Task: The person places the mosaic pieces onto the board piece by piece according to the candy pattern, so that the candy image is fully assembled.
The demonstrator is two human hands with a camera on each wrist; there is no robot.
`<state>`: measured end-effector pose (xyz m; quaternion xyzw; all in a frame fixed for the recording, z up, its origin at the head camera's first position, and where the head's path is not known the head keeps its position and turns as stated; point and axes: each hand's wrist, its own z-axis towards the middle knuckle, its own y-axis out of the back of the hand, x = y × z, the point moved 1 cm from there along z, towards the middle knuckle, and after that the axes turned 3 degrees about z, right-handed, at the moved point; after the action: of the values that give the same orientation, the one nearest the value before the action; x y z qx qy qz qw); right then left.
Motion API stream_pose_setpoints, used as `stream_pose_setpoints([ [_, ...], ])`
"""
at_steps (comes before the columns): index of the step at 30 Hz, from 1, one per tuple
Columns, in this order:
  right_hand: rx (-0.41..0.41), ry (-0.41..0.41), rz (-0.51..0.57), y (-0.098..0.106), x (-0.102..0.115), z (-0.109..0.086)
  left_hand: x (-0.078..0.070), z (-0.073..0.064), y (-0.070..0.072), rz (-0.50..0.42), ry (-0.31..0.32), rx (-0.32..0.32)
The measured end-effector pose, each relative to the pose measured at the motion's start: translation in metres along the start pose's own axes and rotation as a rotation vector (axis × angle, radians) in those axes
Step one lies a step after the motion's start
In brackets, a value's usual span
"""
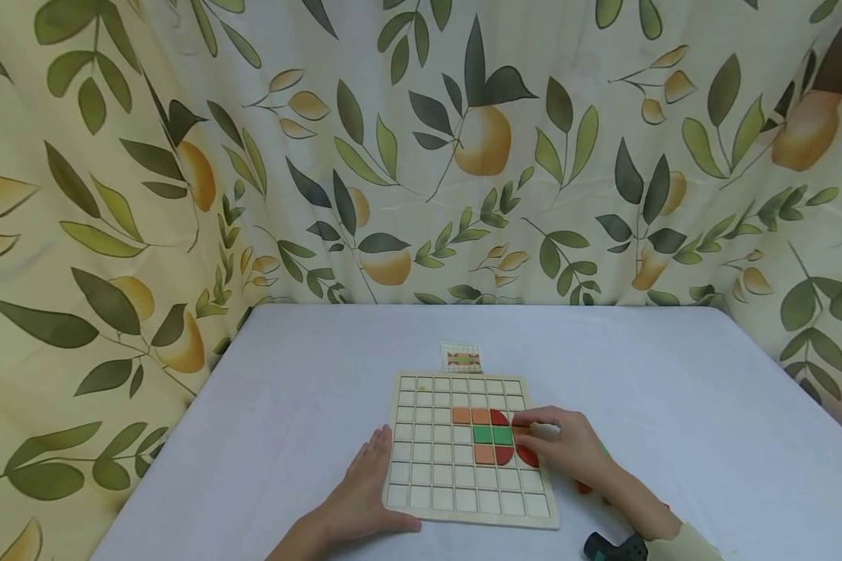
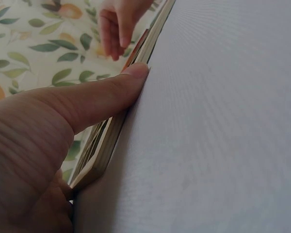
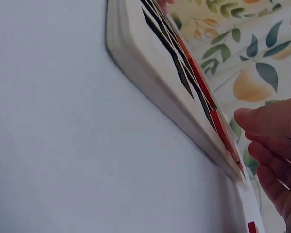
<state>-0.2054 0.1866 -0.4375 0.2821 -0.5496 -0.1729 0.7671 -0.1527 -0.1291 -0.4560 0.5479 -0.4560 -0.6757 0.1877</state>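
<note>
A wooden grid board [image 1: 431, 476] lies on the table with colored tiles in its cells. My left hand [image 1: 365, 487] braces its near left corner, fingers straight along the left side and thumb along the front edge. In the left wrist view the thumb [image 2: 102, 99] presses that edge. My right hand [image 1: 568, 446] is over the board's right edge, thumb and forefinger apart around an orange tile [image 1: 522, 431]. No tile shows at the fingertips in the right wrist view. Green tiles [image 1: 502, 435], orange tiles [image 1: 461, 415] and red rounded tiles [image 1: 528, 456] sit nearby.
A small pattern card [image 1: 461, 358] lies just beyond the board's far edge. Loose red pieces [image 1: 584, 488] lie under the right forearm, partly hidden by it. A black device [image 1: 613, 547] is near the right wrist. A printed curtain [image 1: 421, 195] hangs behind the white table [image 1: 288, 389].
</note>
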Motion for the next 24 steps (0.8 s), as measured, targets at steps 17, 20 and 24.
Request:
stream_pose_setpoints([
  [17, -0.023, -0.058, -0.098, 0.027, -0.015, -0.024, -0.002, -0.001, 0.001, -0.040, -0.005, 0.007],
  [20, -0.029, -0.092, -0.105, 0.031, -0.017, -0.026, -0.002, 0.000, 0.001, -0.035, -0.009, 0.005],
  [24, -0.036, -0.136, -0.107, 0.038, -0.020, -0.028, -0.001, 0.001, 0.000, -0.028, -0.001, 0.005],
])
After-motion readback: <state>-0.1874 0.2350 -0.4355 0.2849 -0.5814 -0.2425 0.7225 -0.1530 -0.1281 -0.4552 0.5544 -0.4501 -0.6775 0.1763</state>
